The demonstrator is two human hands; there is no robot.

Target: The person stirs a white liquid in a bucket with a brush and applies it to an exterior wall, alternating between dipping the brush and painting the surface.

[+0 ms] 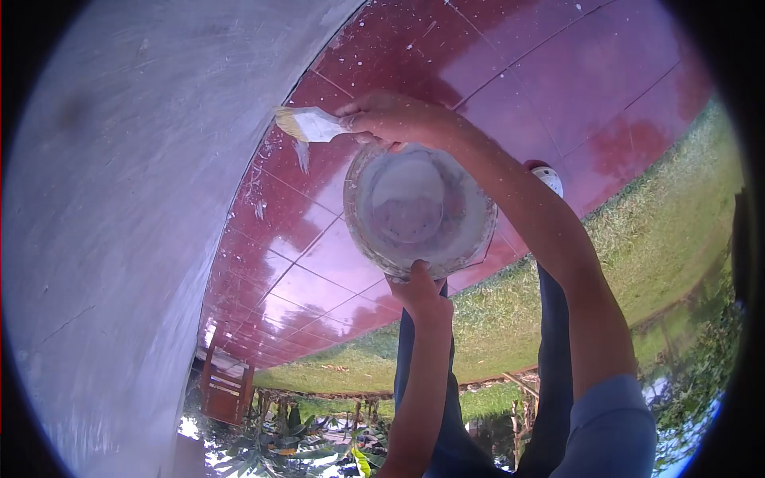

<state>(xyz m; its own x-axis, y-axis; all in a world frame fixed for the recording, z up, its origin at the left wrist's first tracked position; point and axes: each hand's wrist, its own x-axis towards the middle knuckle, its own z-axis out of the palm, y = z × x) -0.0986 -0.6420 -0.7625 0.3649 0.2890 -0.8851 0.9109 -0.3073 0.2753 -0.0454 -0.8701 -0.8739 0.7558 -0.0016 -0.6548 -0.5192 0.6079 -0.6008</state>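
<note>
Blue sleeve (pixel 612 426); red tiles (pixel 319 247) meet wall (pixel 135 215).

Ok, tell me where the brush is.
Head view, upper left of centre: the brush is in the right hand, bristles by the wall, near the round container.

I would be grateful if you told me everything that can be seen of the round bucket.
The bucket is pale and wide-mouthed, probably plastic, its rim and inner wall smeared and crusted whitish. Its mouth faces the camera; a smooth, pale, shiny round patch shows inside, perhaps liquid. It appears to hang above the red tiled floor. The left hand grips its rim, thumb inside. The right hand is at the opposite rim; whether it touches is unclear.
</note>
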